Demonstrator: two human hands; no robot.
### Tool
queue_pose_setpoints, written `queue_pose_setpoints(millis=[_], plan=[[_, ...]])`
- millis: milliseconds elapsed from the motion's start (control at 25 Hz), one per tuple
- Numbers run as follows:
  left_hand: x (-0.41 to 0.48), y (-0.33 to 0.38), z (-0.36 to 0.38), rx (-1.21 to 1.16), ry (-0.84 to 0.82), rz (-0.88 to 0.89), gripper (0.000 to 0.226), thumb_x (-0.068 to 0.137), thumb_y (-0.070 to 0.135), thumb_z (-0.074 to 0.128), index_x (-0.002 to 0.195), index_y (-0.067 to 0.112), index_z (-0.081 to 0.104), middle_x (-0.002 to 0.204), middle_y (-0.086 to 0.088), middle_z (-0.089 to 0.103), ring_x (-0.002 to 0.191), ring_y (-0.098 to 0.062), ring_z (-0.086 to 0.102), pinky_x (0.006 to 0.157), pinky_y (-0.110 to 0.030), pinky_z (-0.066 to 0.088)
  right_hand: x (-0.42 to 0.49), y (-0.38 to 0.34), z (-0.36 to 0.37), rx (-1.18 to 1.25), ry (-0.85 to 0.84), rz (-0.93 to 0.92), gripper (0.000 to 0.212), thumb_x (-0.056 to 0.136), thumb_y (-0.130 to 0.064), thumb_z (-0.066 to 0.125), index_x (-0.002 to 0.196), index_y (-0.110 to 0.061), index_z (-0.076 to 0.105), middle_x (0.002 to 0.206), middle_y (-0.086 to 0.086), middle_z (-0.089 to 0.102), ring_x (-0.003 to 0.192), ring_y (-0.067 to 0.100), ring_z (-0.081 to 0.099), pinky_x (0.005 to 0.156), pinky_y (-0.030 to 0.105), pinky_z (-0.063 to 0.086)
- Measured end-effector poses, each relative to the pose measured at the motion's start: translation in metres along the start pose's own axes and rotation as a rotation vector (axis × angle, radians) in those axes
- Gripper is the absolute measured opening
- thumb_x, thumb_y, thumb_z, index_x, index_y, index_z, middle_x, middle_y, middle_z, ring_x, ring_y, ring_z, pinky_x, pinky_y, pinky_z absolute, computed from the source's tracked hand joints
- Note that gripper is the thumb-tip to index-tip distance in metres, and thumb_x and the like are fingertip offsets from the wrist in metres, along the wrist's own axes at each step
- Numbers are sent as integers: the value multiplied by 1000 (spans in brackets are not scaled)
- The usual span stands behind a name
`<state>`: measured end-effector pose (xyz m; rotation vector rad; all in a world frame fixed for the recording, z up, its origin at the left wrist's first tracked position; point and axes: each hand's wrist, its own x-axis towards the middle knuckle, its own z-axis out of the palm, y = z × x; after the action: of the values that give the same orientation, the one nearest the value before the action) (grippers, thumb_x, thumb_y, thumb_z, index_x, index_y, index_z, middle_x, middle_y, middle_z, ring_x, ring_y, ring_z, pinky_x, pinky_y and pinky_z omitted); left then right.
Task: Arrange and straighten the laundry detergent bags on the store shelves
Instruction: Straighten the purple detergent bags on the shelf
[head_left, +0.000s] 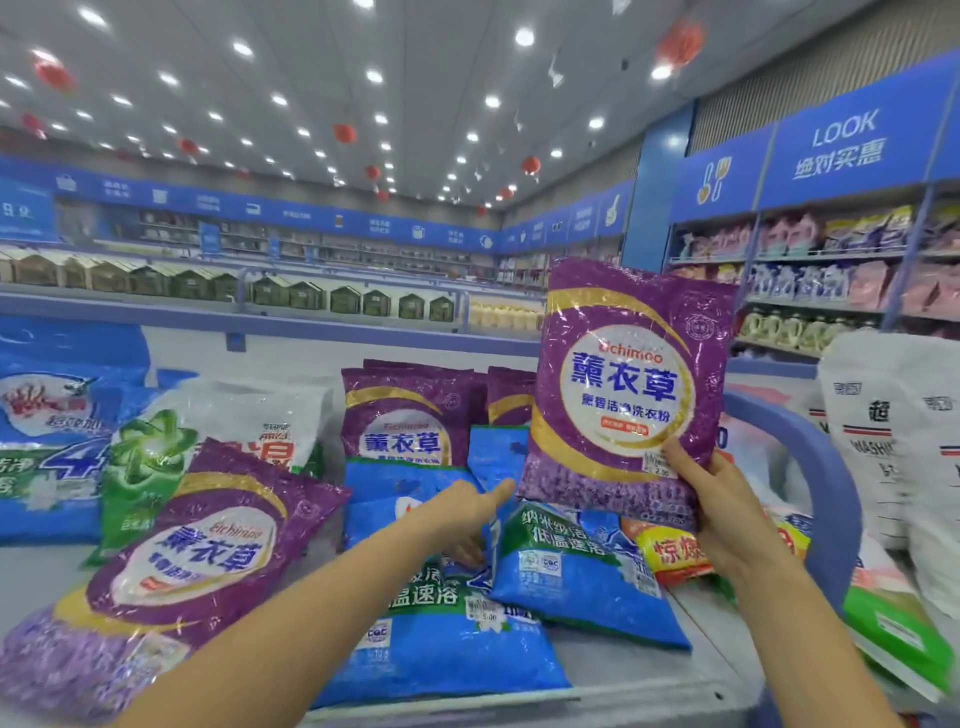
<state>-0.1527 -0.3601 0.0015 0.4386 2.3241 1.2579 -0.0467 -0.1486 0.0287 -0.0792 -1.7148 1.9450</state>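
Shelf top, grey and flat, is covered with detergent powder bags at odd angles. One purple lavender bag is laid askew at the front left. Blue bags are sprawled flat in the middle, overlapping. More purple bags are stood upright behind them.

The held purple bag is lifted clear of the shelf, upright, label toward the camera, above the blue ones. It is gripped at its lower right corner by the right hand, thumb on the front by the price sticker, fingers hidden behind. The left hand is stretched over the blue bags, index finger out, other fingers bent down; whether anything is pinched cannot be told.

Handling, as judged: the film is glossy and likely slippery, and the contents are loose powder, so a soft, saggy, fairly heavy pack is expected. A corner pinch is likely to slip. Support under the bottom edge or a grip on both side seams is advised.
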Motion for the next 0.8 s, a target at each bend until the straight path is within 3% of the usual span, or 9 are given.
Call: queue_pose_setpoints(millis=[80,160,240,320,400,440,560,640,800], plan=[[13,7,10,68,67,-3,57,97,47,36,121,-3,45,96,-17,58,85,-34,63,78,-41,55,0,4,-3,-9,-6,18,92,29,-54,88,106,-11,64,98,3,74,86,20,71,73,37,59],[21,17,18,85,125,15,46,101,30,34,132,-3,44,125,-18,55,119,-35,52,100,-41,43,-2,7,-7,-3,-20,27,96,24,-57,89,105,-11,64,97,3,74,86,19,71,65,30,59],[19,28,26,46,78,-26,48,102,30,29,139,-2,34,147,-16,36,135,-32,35,109,-36,29,-4,10,-9,-6,-26,26,99,19,-59,88,103,-13,64,95,2,74,84,17,71,60,25,58],[22,31,34,-89,21,-54,36,103,29,27,120,7,50,125,-6,52,113,-27,51,104,-33,34,-5,12,-10,0,-39,27,80,41,-50,87,107,-10,63,95,4,74,83,17,71,61,25,58],[37,26,40,-379,104,-49,33,103,20,28,87,5,54,82,-3,50,72,-16,48,84,-30,46,-6,11,-10,32,-34,49,46,71,-32,69,110,-9,61,91,2,75,79,16,72,61,25,58],[40,22,44,-517,178,-43,32,102,20,30,86,5,53,76,-4,47,69,-16,46,78,-30,48,-6,12,-9,30,-24,60,37,77,-27,62,110,-9,61,89,1,75,78,15,72,63,26,58],[30,13,45,-499,396,66,17,95,18,46,82,9,44,76,-6,47,71,-21,45,65,-31,40,-10,12,-7,21,-9,62,42,67,-39,65,103,-17,62,88,-1,75,78,15,71,69,31,59],[16,15,31,-406,467,249,14,89,9,58,95,5,46,84,-9,53,72,-20,49,62,-30,40,-12,11,-6,26,29,41,49,59,-46,65,101,-21,61,88,-1,74,80,17,71,69,34,59],[-30,11,-30,-389,642,509,14,83,3,65,95,10,60,84,-9,64,67,-16,57,62,-31,49,-12,12,-9,-2,134,-3,19,83,-41,53,94,-26,60,98,0,69,91,20,65,82,41,53]])
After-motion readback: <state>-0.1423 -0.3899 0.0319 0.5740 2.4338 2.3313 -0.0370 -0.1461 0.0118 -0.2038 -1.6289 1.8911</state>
